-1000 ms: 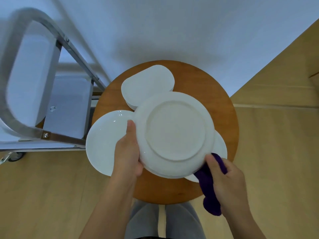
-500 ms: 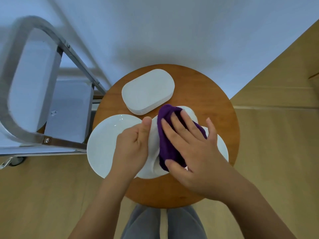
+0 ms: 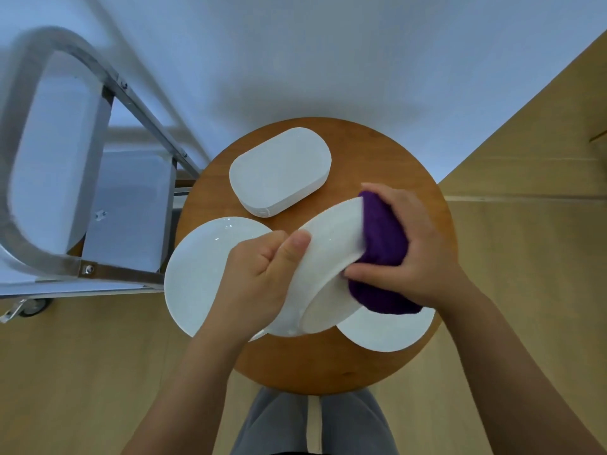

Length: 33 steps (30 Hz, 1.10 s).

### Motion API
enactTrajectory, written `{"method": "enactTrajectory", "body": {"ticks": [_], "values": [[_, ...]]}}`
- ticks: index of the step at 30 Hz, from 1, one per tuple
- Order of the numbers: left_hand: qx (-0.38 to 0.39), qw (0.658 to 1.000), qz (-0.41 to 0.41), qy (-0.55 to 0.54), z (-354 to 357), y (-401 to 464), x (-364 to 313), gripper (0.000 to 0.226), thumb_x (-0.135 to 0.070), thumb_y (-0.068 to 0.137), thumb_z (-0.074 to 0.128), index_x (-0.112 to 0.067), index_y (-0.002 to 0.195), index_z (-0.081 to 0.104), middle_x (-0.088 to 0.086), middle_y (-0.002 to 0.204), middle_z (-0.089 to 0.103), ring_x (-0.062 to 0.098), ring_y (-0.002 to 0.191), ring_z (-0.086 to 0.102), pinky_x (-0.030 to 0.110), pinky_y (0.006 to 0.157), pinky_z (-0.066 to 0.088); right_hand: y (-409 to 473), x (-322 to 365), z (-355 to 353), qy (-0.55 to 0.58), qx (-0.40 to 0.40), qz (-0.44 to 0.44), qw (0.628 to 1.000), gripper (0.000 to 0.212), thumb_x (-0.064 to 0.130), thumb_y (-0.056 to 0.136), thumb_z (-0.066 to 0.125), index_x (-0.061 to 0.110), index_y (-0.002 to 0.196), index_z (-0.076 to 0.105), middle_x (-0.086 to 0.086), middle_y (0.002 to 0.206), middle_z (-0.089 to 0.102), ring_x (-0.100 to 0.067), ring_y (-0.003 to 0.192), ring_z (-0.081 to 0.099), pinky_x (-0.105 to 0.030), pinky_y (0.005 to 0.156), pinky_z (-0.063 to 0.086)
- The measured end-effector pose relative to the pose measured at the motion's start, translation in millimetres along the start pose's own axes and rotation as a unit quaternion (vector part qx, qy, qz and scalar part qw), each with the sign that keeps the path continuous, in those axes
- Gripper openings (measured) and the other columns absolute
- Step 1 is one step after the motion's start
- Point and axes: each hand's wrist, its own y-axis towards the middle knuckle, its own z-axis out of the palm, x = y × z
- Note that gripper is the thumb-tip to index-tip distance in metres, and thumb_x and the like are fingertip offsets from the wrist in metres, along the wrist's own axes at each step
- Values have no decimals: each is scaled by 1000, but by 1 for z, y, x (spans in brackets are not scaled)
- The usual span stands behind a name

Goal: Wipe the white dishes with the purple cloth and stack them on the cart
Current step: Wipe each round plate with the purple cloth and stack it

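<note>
Main risk: the tilted plate (image 3: 328,257) slips. The left hand (image 3: 259,284) grips it by one rim only, thumb on the upper edge and fingers curled behind, while the right hand (image 3: 410,244) presses the purple cloth (image 3: 381,257) against its far face. A hard sideways wipe could lever the glazed rim out of that grip and drop it onto the dishes below, chipping both.

Second risk: the plate hangs just above the round wooden table (image 3: 361,362), over the large round plate (image 3: 203,270) at left and another plate (image 3: 387,333) at right, so a low swing could knock either.

The held plate is round, white and glossy, nearly on edge, underside toward the camera, probably with a shallow foot ring, though blur obscures it. An oblong white dish (image 3: 279,172) sits at the table's back. The cart (image 3: 124,277) stands just left of the table.
</note>
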Motion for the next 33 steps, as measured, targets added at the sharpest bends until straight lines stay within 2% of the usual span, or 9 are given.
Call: {"method": "enactTrajectory", "body": {"ticks": [8,12,16,21,25,27,28,31,33], "values": [[-49,990,-89,-101,4,-8,1,32,-74,57,39,-59,66,65,-27,70,68,-9,70,64,5,46,44,-14,-19,8,198,-33,149,968,82,62,48,73,49,124,44,16,126,52,-6,112,53,-28,86,49],[-119,973,-136,-140,7,-8,0,30,-73,58,34,-63,60,61,-30,62,65,-15,61,61,15,48,44,-25,-24,24,364,-105,244,893,82,53,49,76,39,124,49,9,117,61,-16,105,61,-37,83,54],[-155,957,-168,-179,16,-10,3,33,-73,59,38,-57,63,66,-23,66,69,-9,61,64,8,39,43,-26,-25,35,403,-142,314,848,75,55,47,78,40,117,54,10,108,66,-15,96,65,-34,75,55],[-196,913,-253,-252,35,-13,16,43,-72,67,43,-43,85,69,-15,79,73,7,71,70,34,67,56,-32,-22,45,446,-153,391,791,73,56,45,82,35,111,58,4,104,68,-20,93,65,-35,67,54],[-208,911,-231,-272,40,-9,15,31,-68,76,45,-48,83,67,-17,82,73,13,78,70,43,80,55,-36,-21,53,486,-188,421,742,63,53,51,80,33,108,61,5,95,71,-20,89,67,-37,67,55],[-133,911,-206,-333,27,-10,23,39,-69,70,46,-46,90,69,-11,89,75,12,81,71,43,79,56,-34,-25,39,490,-164,406,754,53,47,57,76,28,106,64,1,95,71,-19,86,68,-34,63,54],[-30,892,-202,-404,16,-10,27,49,-71,74,44,-40,102,70,-4,100,74,17,90,71,44,80,56,-33,-28,30,488,-140,394,766,47,45,59,73,27,101,67,0,91,71,-17,80,68,-32,60,53],[269,753,-265,-539,-12,-4,30,75,-67,80,53,-18,137,51,15,132,57,38,117,57,52,93,49,-30,-36,0,438,-38,332,835,33,39,59,72,31,91,70,0,87,72,-15,72,68,-27,56,51],[311,701,-281,-577,-9,-2,36,74,-50,69,78,-15,131,56,17,124,62,38,110,61,52,89,52,-26,-37,-10,388,42,295,872,39,42,57,74,36,95,70,2,91,73,-16,78,69,-26,61,52]]}}
